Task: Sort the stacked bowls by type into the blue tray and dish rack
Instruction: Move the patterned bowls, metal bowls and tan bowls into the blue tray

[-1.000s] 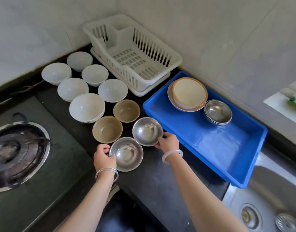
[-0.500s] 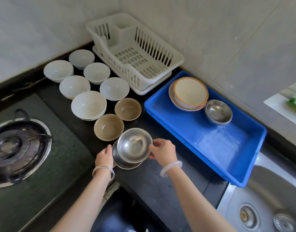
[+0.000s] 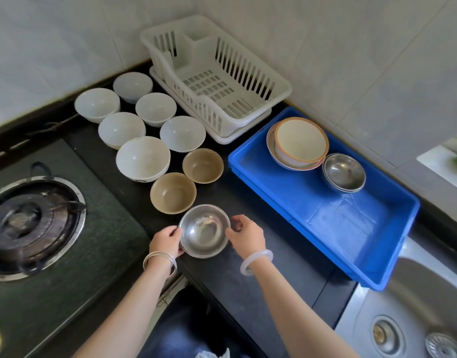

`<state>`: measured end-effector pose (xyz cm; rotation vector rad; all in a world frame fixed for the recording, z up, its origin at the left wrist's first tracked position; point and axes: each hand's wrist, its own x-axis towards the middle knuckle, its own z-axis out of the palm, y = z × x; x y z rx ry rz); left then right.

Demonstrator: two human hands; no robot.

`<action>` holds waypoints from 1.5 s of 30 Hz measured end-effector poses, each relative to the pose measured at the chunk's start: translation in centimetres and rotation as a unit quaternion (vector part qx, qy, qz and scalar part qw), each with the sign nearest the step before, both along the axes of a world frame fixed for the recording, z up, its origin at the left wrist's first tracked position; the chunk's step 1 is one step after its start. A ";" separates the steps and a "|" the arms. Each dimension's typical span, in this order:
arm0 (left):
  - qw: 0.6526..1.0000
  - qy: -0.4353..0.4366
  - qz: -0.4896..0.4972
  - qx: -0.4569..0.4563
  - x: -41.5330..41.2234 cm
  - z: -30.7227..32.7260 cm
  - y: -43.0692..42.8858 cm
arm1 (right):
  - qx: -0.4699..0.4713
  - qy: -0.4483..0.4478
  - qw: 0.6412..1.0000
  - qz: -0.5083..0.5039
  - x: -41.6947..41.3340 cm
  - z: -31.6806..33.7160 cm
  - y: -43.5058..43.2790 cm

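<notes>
Two steel bowls (image 3: pixel 204 230) sit nested one in the other at the counter's front edge. My left hand (image 3: pixel 166 241) grips the stack's left rim and my right hand (image 3: pixel 246 235) pinches its right rim. Two brown bowls (image 3: pixel 173 193) (image 3: pixel 203 165) stand just behind. Several white bowls (image 3: pixel 143 158) are spread toward the back left. The white dish rack (image 3: pixel 256 98) holds nothing. The blue tray (image 3: pixel 351 236) holds stacked cream bowls with orange rims (image 3: pixel 301 142) and stacked steel bowls (image 3: pixel 343 171) at its far end.
A gas burner (image 3: pixel 28 223) lies to the left on the hob. A steel sink (image 3: pixel 416 319) with its drain sits at the lower right, beside the tray. Tiled walls close off the back of the black counter (image 3: pixel 248 285).
My right hand lifted the right steel bowl and set it into the left one. Both hands now hold the nested pair.
</notes>
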<state>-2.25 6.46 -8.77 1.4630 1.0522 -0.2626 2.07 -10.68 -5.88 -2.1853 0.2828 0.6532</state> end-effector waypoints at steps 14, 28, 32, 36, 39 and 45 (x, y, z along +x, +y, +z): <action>0.993 -0.079 -0.071 -0.052 4.2 4.6 -3.2 | 0.198 0.036 0.964 -0.174 1.4 1.6 -4.4; 0.952 -0.132 -0.235 -0.144 17.2 8.7 -20.5 | 0.216 -0.094 0.884 -0.403 7.9 6.2 -20.1; 0.955 -0.106 -0.227 -0.161 20.1 8.1 -25.1 | 0.189 -0.104 0.869 -0.446 10.0 4.8 -23.8; 0.959 -0.092 -0.244 -0.109 22.4 7.3 -28.3 | 0.167 -0.104 0.862 -0.467 12.5 3.4 -26.2; 0.958 -0.084 -0.260 -0.092 23.5 6.3 -30.0 | 0.146 -0.104 0.862 -0.474 14.2 2.7 -27.1; 0.967 -0.091 -0.237 -0.010 24.4 4.4 -31.4 | 0.120 -0.099 0.877 -0.454 17.1 1.7 -27.8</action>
